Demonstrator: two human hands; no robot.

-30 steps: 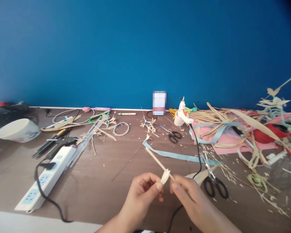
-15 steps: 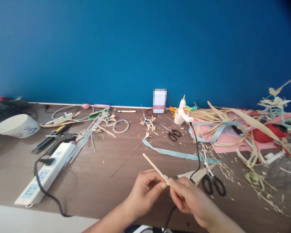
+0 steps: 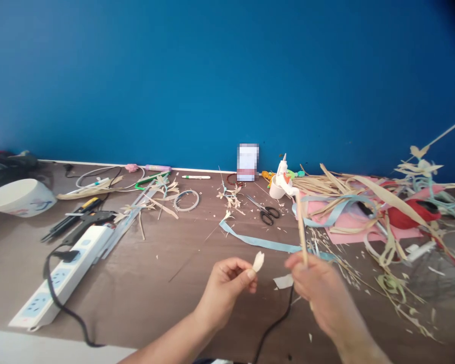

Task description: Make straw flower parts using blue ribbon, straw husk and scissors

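My left hand point(image 3: 227, 283) is closed in a pinch on a small pale petal-shaped piece point(image 3: 258, 261), held up above the brown table point(image 3: 159, 273). My right hand point(image 3: 318, 283), a little to the right, is closed around a thin wooden stick point(image 3: 301, 225) that stands nearly upright and points toward the white glue gun point(image 3: 284, 178). The two hands are apart, with a gap between the petal piece and the stick. A black cord point(image 3: 276, 323) runs under my right hand.
A white power strip point(image 3: 60, 273) with a black plug lies at the left, with a white bowl point(image 3: 18, 196) behind it. Black scissors point(image 3: 266, 213) and a light blue ribbon point(image 3: 258, 241) lie mid-table. Dried leaf strips point(image 3: 364, 187) and pink paper point(image 3: 349, 222) crowd the right side.
The petal piece has come off the stick: my left hand keeps it while my right hand has swung the stick from slanting left to nearly upright and moved right.
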